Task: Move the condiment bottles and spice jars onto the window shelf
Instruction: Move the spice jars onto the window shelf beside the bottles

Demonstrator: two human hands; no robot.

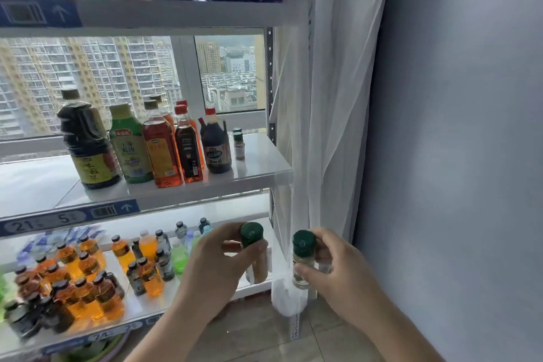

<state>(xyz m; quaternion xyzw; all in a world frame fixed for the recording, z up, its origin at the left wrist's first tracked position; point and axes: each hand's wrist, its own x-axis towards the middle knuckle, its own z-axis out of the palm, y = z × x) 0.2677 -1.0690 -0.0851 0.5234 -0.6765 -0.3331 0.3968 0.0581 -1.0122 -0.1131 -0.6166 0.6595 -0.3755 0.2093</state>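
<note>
Two green-capped spice jars in hand: left hand (217, 261) is wrapped round the left jar (252, 233), right hand (338, 270) grips the right jar (303, 244), both below the window shelf (264, 161). On that shelf: seven condiment bottles (160, 150) I think, plus two small shelf jars (238, 144) at its right end. A sheer curtain (323, 97) hangs just right of it.

The left hand (217, 267) and right hand (338, 273) are bare; both forearms (176, 329) are bare as far as they show.
</note>
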